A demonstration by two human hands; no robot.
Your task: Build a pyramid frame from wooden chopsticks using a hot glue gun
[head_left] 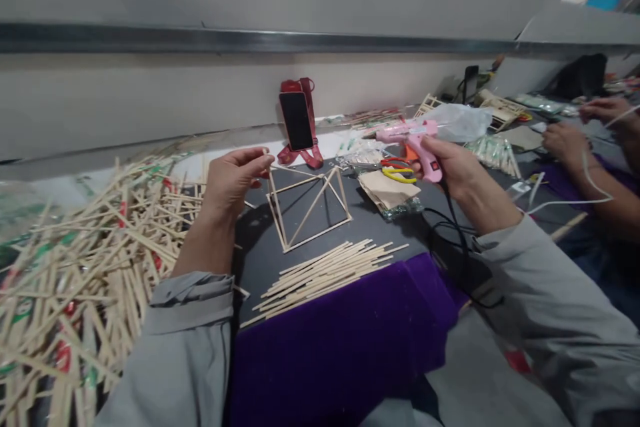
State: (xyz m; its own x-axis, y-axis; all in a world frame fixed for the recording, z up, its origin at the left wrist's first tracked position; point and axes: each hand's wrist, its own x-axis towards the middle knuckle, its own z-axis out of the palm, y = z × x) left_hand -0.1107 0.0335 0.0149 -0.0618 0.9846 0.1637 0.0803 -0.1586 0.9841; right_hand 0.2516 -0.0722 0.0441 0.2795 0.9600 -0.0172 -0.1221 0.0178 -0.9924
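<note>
At far left we note a large heap of pale wooden sticks (135, 233), some in printed plastic wrappers (64, 352), on the dark grey counter (380, 230). Next, we find the left hand (227, 180) pinching, between thumb and forefinger, what appears an upper stick end of the open pale-wood stick frame (313, 207), which stands at mid-counter. In our judgement it is part-built: a four-sided base (319, 235) is joined and slanting sticks rise from it, while the sides look incomplete. Before it lies a row of loose thin wooden sticks (325, 273), unused, beside a purple cloth (350, 340). At right we record the right hand (453, 163) gripped round a pink glue gun (413, 129), its nozzle (370, 135) apart from the frame; we cannot tell whether the orange trigger (411, 153) is pressed
</note>
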